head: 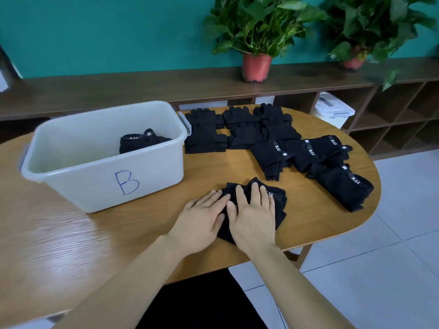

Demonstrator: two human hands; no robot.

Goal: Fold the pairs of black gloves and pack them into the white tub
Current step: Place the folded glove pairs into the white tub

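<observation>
Pressing hands: left hand (202,219), right hand (253,217) laid flat on glove pair (279,205).
White tub (83,186): folded pair (140,143) kept at 3 o'clock.
Table edge (268,254): near, 6 o'clock.

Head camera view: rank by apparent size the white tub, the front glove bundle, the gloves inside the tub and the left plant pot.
1. white tub
2. front glove bundle, partly covered
3. gloves in the tub and left plant pot look alike; the pot is farther, so unranked

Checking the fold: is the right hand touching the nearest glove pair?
Touching. The head view shows the right hand pressing flat on the nearest glove pair.
</observation>
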